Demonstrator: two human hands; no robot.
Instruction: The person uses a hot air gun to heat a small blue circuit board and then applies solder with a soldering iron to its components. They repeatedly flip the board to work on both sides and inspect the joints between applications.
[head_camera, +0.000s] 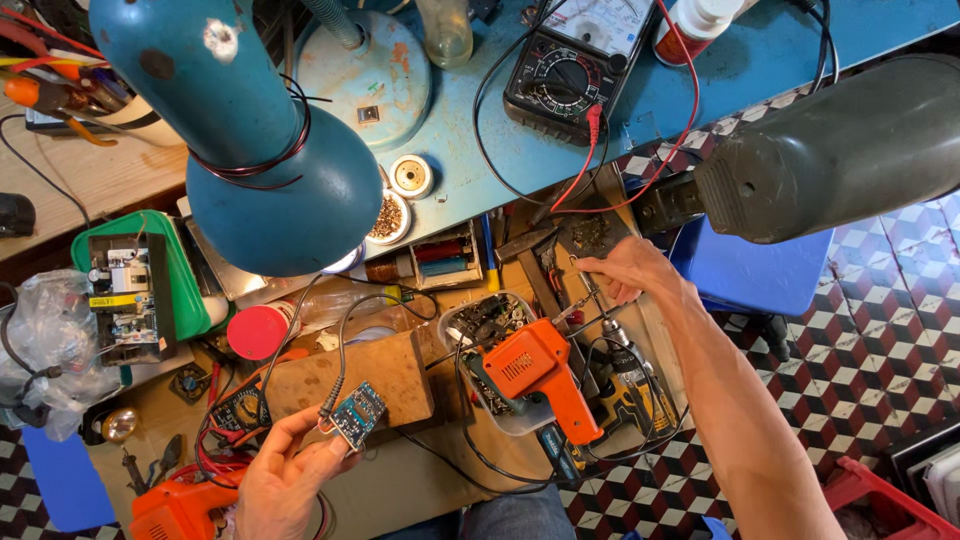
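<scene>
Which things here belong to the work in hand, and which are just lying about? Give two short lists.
In hand:
left hand holding small blue circuit board
right hand at a thin metal tool
orange soldering gun close by

Lying about:
blue desk lamp
multimeter
red lid
green box

Blue desk lamp (270, 150), multimeter (570, 70), orange soldering gun (535, 372), red lid (257, 332).
</scene>
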